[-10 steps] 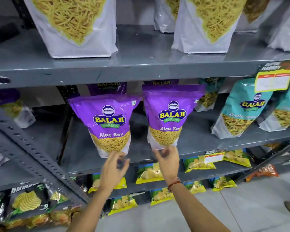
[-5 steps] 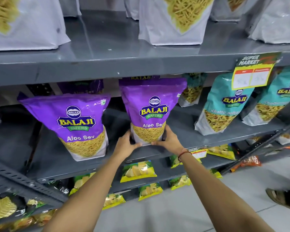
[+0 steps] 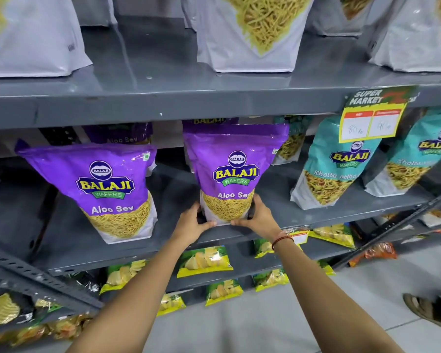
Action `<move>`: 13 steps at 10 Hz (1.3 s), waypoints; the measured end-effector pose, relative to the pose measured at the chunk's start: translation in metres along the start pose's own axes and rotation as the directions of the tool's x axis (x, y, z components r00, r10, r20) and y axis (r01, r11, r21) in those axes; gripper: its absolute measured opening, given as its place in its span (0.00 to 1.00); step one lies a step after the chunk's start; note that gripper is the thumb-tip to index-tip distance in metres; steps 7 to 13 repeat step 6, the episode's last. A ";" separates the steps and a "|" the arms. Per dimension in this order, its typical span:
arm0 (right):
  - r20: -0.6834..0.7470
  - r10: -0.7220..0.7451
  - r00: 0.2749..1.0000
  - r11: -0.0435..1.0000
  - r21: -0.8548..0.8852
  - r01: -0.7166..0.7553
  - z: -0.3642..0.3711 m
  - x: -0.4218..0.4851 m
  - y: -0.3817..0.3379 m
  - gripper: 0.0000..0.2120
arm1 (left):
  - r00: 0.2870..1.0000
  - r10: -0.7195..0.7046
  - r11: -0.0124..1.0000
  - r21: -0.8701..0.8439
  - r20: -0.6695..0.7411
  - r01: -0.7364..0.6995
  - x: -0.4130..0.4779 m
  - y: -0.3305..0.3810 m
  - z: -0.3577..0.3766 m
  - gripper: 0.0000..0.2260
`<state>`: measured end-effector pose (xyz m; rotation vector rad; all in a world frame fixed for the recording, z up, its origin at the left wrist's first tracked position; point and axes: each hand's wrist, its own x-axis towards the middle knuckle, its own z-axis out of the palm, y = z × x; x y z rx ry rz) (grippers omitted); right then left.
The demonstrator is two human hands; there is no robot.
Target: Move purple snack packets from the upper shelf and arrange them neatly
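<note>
Two purple Aloo Sev packets stand upright on the grey middle shelf (image 3: 278, 217). The right purple packet (image 3: 233, 171) is held at its base from both sides: my left hand (image 3: 192, 222) grips its lower left corner and my right hand (image 3: 259, 217) its lower right corner. The left purple packet (image 3: 105, 184) stands alone, about a hand's width away. More purple packets (image 3: 120, 135) show behind both, partly hidden under the shelf above.
Teal Khatta Mitha packets (image 3: 334, 164) stand to the right, under a yellow price tag (image 3: 372, 118). White sev bags (image 3: 250, 31) fill the top shelf. Green-yellow chip packets (image 3: 205, 261) lie on lower shelves. Someone's sandalled foot (image 3: 428, 312) is at bottom right.
Both hands rose from below the shelf edge and closed on the base of the right purple packet. The view shifted right and closer.
</note>
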<state>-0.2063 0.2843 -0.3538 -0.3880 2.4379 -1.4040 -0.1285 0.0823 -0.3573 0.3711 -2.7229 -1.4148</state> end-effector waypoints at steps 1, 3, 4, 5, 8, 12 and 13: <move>-0.004 -0.003 1.000 1.000 -0.006 0.003 0.000 -0.003 -0.003 0.45 | 1.000 -0.008 1.000 0.023 0.011 0.008 -0.002 0.002 -0.001 0.31; -0.006 0.007 1.000 0.997 -0.072 -0.007 -0.002 -0.009 -0.014 0.45 | 0.997 -0.073 0.990 0.123 0.018 0.070 -0.009 0.007 -0.004 0.28; -0.044 0.001 0.999 0.991 -0.135 -0.007 0.000 -0.020 -0.025 0.41 | 0.995 -0.093 0.983 0.159 -0.023 0.095 -0.020 0.015 -0.012 0.26; -0.145 -0.042 0.989 0.991 -0.135 0.022 0.004 -0.039 -0.036 0.32 | 0.995 -0.074 0.990 0.118 -0.072 0.082 -0.031 0.021 -0.022 0.24; -0.269 -0.151 0.951 0.984 -0.132 0.119 -0.003 -0.070 -0.068 0.25 | 0.993 0.008 0.995 0.096 -0.116 0.003 -0.051 0.047 -0.040 0.22; -0.269 -0.151 0.951 0.984 -0.132 0.119 -0.003 -0.070 -0.068 0.25 | 0.993 0.008 0.995 0.096 -0.116 0.003 -0.051 0.047 -0.040 0.22; -0.269 -0.151 0.951 0.984 -0.132 0.119 -0.003 -0.070 -0.068 0.25 | 0.993 0.008 0.995 0.096 -0.116 0.003 -0.051 0.047 -0.040 0.22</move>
